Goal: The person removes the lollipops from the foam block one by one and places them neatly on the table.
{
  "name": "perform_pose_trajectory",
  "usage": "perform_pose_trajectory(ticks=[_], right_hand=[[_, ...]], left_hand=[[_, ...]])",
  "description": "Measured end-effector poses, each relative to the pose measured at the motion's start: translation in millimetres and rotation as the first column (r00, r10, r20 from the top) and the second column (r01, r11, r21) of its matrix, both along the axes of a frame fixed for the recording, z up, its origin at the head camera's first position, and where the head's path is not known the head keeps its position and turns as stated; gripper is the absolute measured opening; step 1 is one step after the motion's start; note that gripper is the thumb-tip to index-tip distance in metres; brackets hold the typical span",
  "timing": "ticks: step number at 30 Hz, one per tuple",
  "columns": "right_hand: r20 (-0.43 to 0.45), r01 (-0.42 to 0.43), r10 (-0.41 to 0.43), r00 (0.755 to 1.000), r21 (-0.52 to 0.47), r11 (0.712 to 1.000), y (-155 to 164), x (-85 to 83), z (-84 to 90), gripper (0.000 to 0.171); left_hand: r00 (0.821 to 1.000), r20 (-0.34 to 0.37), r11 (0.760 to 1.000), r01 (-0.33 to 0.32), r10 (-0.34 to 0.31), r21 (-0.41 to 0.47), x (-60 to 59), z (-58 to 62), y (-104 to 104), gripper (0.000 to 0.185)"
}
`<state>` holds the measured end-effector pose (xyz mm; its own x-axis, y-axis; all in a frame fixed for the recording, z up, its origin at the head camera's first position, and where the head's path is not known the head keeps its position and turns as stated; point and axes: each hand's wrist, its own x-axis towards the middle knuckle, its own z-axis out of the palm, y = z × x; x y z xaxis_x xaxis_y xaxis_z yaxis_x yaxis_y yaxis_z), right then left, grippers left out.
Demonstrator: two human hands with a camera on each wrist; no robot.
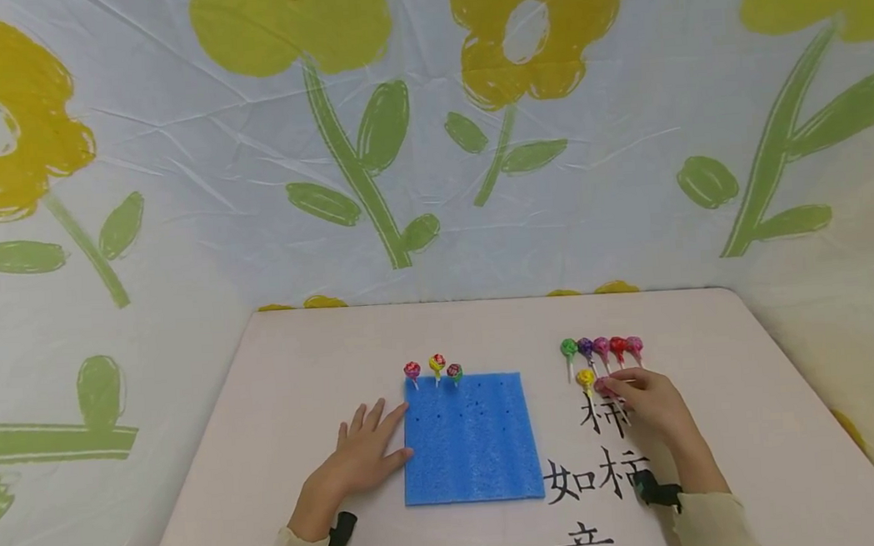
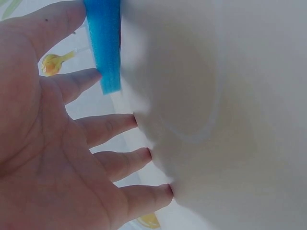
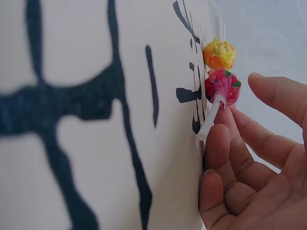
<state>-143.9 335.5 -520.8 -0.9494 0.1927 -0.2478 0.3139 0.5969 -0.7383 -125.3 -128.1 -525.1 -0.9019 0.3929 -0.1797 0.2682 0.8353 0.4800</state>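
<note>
A blue foam pad (image 1: 470,446) with small holes lies mid-table; it shows again as a blue foam edge (image 2: 108,43). Three lollipops (image 1: 437,363) stand along its far edge. My left hand (image 1: 390,430) lies flat on the table, fingers spread, its thumb and index finger (image 2: 84,79) against the pad's left edge. To the right, several lollipops (image 1: 602,347) lie in a row, a yellow lollipop (image 1: 585,377) just in front. My right hand (image 1: 612,386) reaches beside the yellow lollipop (image 3: 219,53). Its fingertips (image 3: 216,139) touch the white stick of a pink lollipop (image 3: 222,86); the thumb stays apart.
Large black characters (image 1: 599,472) are painted on the pale table (image 1: 322,355) under and before my right hand. A cloth with yellow flowers (image 1: 528,42) walls the table in at the back and both sides.
</note>
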Motion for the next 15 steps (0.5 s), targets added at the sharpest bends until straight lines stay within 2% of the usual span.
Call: perform_pose_trajectory(ticks=[10, 15], right_hand=[[0.016, -0.019, 0.019, 1.0, -0.012, 1.0, -0.6, 3.2, 3.4, 0.062], [-0.038, 0.012, -0.011, 0.999, 0.026, 1.0, -3.3, 3.6, 4.0, 0.057]], left_hand=[[1.0, 0.0, 1.0, 0.004, -0.004, 0.021, 0.3, 0.9, 0.3, 0.069], [1.0, 0.002, 1.0, 0.004, -0.004, 0.02, 0.2, 0.9, 0.1, 0.069]])
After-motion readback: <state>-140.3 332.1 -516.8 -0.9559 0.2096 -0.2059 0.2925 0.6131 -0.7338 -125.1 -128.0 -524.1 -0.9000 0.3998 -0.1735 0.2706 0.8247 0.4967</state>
